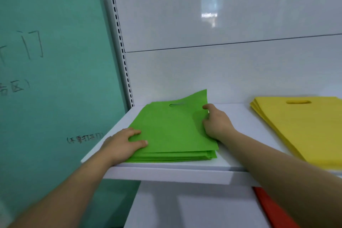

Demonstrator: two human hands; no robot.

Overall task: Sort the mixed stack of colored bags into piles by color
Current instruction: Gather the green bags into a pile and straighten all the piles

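A pile of green bags (172,131) lies on the left part of the white shelf (231,155). The top green bag sits askew, its far right corner lifted against the back wall. My left hand (124,144) rests on the pile's left edge, fingers and thumb flat on the top bag. My right hand (216,124) is at the pile's right edge, its fingers curled round the edge of the top bags. A pile of yellow bags (303,126) lies on the same shelf to the right.
A red-orange bag (272,209) shows on the lower shelf at the bottom right, partly behind my right arm. A teal wall (51,79) with handwriting stands to the left. A slotted white upright (120,42) and white back panel close the shelf behind.
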